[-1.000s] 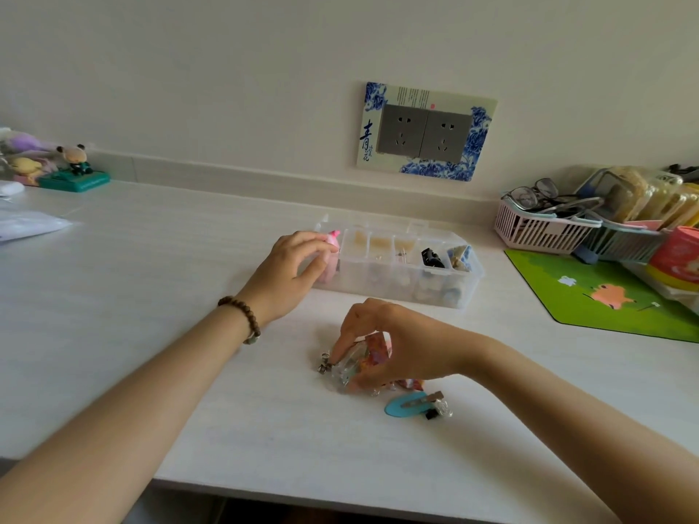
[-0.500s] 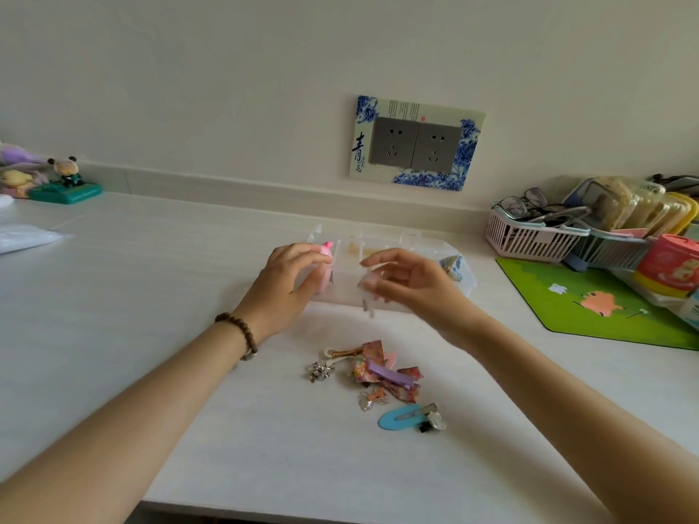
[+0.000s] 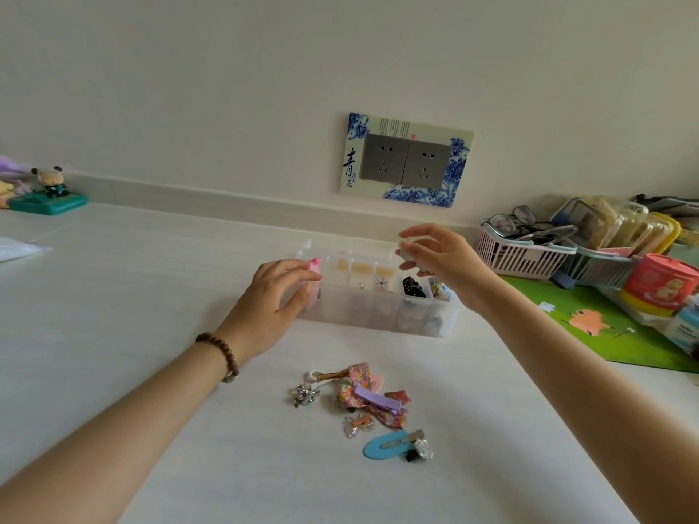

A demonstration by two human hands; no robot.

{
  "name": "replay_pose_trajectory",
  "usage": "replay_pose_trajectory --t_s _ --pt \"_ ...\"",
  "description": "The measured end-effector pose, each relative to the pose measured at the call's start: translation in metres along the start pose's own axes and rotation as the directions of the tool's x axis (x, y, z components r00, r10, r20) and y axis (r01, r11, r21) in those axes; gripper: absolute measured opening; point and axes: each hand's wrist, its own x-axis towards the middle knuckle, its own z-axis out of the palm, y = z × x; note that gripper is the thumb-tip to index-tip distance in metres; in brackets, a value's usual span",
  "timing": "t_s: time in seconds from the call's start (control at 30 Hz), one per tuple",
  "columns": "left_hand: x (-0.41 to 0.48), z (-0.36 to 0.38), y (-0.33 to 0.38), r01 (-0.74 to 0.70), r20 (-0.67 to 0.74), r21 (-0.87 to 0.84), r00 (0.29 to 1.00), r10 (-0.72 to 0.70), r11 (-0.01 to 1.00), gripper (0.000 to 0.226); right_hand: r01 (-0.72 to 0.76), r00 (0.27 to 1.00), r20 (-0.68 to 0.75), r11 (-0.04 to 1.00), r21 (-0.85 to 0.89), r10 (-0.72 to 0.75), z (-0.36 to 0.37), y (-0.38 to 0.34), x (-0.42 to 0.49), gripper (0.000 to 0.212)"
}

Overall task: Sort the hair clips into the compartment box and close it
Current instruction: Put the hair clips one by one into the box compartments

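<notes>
The clear compartment box (image 3: 378, 313) stands open on the white desk, with small clips in several compartments and a black claw clip (image 3: 412, 288) toward its right. My left hand (image 3: 272, 302) grips the box's left end, beside a pink clip (image 3: 314, 264) sticking up there. My right hand (image 3: 444, 266) hovers over the right half of the box, pinching a clear hair clip (image 3: 405, 246) in its fingertips. A pile of loose clips (image 3: 365, 395) lies in front of the box: a silver flower clip (image 3: 302, 395), floral fabric bows, a purple bar and a blue oval clip (image 3: 382, 446).
At the right stand a pink basket (image 3: 518, 253) holding glasses, a second basket of packets, a red and yellow tin (image 3: 658, 285) and a green mat (image 3: 590, 323). A toy figure on a teal base (image 3: 53, 192) sits far left. A wall socket (image 3: 406, 160) is behind the box.
My right hand picked a clear clip out of the pile and carried it up and right, over the box. My left hand stayed on the box's left end.
</notes>
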Motion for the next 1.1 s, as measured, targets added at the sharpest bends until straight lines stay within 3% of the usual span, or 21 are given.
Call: replay_pose_trajectory --t_s 0.17,0.33,0.43,0.53,0.67,0.8,0.97,1.1 --pt "0.0 0.0 -0.001 -0.006 0.001 0.01 1.0 0.006 1.0 0.024 0.022 1.0 -0.018 0.998 -0.066 -0.024 -0.002 0.005 0.006 0.025" --pt "0.0 0.0 -0.002 -0.005 0.005 0.007 1.0 0.005 1.0 0.025 0.046 0.969 0.246 0.955 -0.292 0.029 -0.007 0.003 0.016 0.021" --pt "0.0 0.0 -0.002 -0.003 0.007 0.007 1.0 0.003 1.0 0.025 0.018 0.951 0.302 0.967 -0.254 0.061 -0.01 0.002 0.024 0.015" --pt "0.0 0.0 -0.003 -0.002 0.011 0.01 1.0 0.002 1.0 0.025 0.059 0.968 0.249 0.965 -0.254 0.006 -0.006 0.005 0.03 0.015" --pt "0.001 0.0 -0.002 -0.001 0.002 0.012 1.0 0.001 1.0 0.025 0.216 0.976 0.064 0.908 -0.358 -0.207 0.002 0.01 0.027 0.016" --pt "0.001 0.0 -0.003 -0.005 0.007 0.011 1.0 0.005 1.0 0.024 0.264 0.964 0.13 0.799 -0.54 -0.231 0.004 0.016 0.014 0.023" --pt "0.001 0.001 -0.002 -0.019 0.001 0.028 1.0 0.019 0.999 0.025 0.286 0.956 0.231 0.727 -0.624 -0.179 0.008 0.03 0.001 0.04" --pt "0.001 0.0 -0.001 -0.012 0.005 0.025 1.0 0.012 1.0 0.025 0.327 0.943 0.143 0.742 -0.586 -0.302 0.005 0.029 -0.001 0.046"
